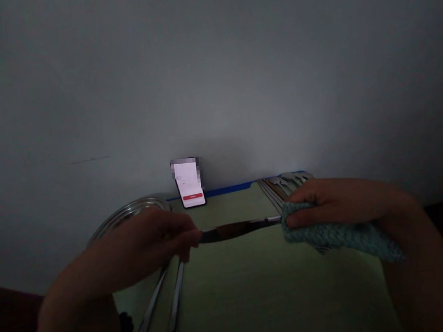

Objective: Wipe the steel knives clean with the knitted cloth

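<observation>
My left hand (165,234) pinches the left end of a slim knife-like utensil (233,231), held roughly level above the table (264,287). Its middle looks dark and brownish, with a short shiny metal stretch towards the right; the dim light hides its exact kind. My right hand (327,205) is closed around a pale green, textured cloth (341,235), which wraps the utensil's right end and covers it from sight. Below my left hand lie two long metal utensils (176,306), their upper ends hidden behind the hand.
Against the wall leans a lit phone (191,184). Round shiny metalware (146,202) stands at the back left, partly behind my left hand. Several spoons (291,179) and thin sticks (270,192) lie in a row at the back right. A blue strip (229,189) runs along the table's rear edge.
</observation>
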`<state>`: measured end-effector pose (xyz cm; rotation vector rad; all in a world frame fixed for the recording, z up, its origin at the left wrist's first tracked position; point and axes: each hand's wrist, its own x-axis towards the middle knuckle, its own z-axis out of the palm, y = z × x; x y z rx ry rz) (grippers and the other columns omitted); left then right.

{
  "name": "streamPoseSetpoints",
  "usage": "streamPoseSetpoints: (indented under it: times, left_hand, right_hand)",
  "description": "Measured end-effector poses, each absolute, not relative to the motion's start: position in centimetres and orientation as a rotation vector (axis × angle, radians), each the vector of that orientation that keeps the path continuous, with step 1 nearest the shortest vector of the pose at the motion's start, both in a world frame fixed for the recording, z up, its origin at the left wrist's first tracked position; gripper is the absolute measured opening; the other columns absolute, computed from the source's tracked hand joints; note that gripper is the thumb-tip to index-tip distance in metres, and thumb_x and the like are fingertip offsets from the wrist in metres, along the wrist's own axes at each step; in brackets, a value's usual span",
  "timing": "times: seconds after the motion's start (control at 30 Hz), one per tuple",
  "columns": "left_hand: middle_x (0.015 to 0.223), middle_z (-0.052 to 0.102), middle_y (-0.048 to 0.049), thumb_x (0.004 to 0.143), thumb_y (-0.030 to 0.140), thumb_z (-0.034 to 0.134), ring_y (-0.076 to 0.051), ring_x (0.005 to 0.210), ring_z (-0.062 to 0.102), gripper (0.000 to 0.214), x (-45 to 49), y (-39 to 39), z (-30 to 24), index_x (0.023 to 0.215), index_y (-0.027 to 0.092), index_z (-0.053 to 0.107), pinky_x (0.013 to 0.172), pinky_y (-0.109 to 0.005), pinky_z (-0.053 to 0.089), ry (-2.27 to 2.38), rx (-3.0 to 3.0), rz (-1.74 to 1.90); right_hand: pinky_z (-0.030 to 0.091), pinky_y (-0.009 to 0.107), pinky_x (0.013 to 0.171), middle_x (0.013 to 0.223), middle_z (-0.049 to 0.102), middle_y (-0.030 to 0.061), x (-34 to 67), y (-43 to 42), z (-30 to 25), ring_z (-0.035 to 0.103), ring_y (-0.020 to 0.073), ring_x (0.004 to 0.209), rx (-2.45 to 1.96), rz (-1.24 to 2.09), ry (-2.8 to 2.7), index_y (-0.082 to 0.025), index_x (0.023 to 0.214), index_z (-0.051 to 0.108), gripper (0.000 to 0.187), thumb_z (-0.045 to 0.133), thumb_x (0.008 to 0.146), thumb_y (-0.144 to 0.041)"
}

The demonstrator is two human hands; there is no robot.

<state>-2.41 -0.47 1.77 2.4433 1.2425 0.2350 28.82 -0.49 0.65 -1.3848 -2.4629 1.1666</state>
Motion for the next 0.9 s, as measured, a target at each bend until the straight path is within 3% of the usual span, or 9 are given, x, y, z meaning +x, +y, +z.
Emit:
streamPoseSetpoints:
  times: [0.13,0.43,0.57,0.67,0.83,0.9]
  left_hand:
    - [0.065,0.066,0.004,0.088,0.045,0.046,-0.011,0.058,0.06,0.031,-2.1,-1.3,1.8,0.077,0.027,0.069,0.05,-0.018,0.041,1.256,2.358,-0.065]
    - [0.065,0.066,-0.001,0.088,0.049,0.042,-0.014,0.056,0.058,0.041,1.8,-1.0,0.9,0.074,0.02,0.068,0.05,-0.023,0.038,1.397,2.489,-0.007]
    - [0.078,0.07,-0.0045,0.092,0.045,0.033,-0.015,0.069,0.064,0.045,3.3,-0.5,0.2,0.083,0.018,0.068,0.061,-0.024,0.044,1.198,2.288,-0.055]
    - [0.075,0.068,-0.0031,0.094,0.046,0.027,-0.014,0.068,0.062,0.049,3.3,-0.3,0.4,0.091,0.017,0.066,0.064,-0.025,0.046,1.167,2.182,0.003]
    - [0.084,0.065,-0.0013,0.094,0.042,0.03,-0.016,0.077,0.059,0.04,2.9,0.2,0.2,0.086,0.02,0.061,0.073,-0.028,0.042,1.285,2.338,0.21]
    - [0.081,0.064,-0.0007,0.094,0.042,0.034,-0.015,0.075,0.058,0.036,2.7,0.5,0.1,0.084,0.019,0.06,0.07,-0.027,0.041,1.261,2.363,0.21]
  right_hand:
    - [0.04,0.021,0.051,0.067,0.062,0.0005,27.1,-0.8,0.9,0.058,0.011,0.06,-1.264,1.026,-2.655,-0.016,0.076,0.064,0.043,0.044,0.087,-0.052]
    - [0.037,0.021,0.05,0.067,0.06,-0.0007,26.8,-0.6,0.4,0.056,0.0106,0.059,-1.299,0.903,-2.656,-0.018,0.076,0.062,0.038,0.045,0.087,-0.05]
    - [0.04,0.022,0.056,0.075,0.067,-0.0007,26.7,-0.5,0.3,0.06,0.0128,0.067,-1.28,0.866,-2.649,-0.022,0.086,0.068,0.027,0.051,0.086,-0.043]
    - [0.043,0.023,0.063,0.084,0.07,-0.0013,26.8,-0.8,0.7,0.063,0.0137,0.074,-1.252,0.896,-2.62,-0.026,0.095,0.069,0.024,0.051,0.086,-0.039]
    - [0.044,0.025,0.067,0.093,0.069,-0.0009,27.1,-1.7,1.2,0.063,0.0164,0.082,-1.336,0.789,-2.577,-0.028,0.1,0.066,0.025,0.051,0.086,-0.041]
    - [0.044,0.026,0.067,0.095,0.068,0.0009,27.2,-2.0,1.3,0.062,0.0187,0.085,-1.389,0.756,-2.587,-0.027,0.099,0.066,0.027,0.052,0.084,-0.045]
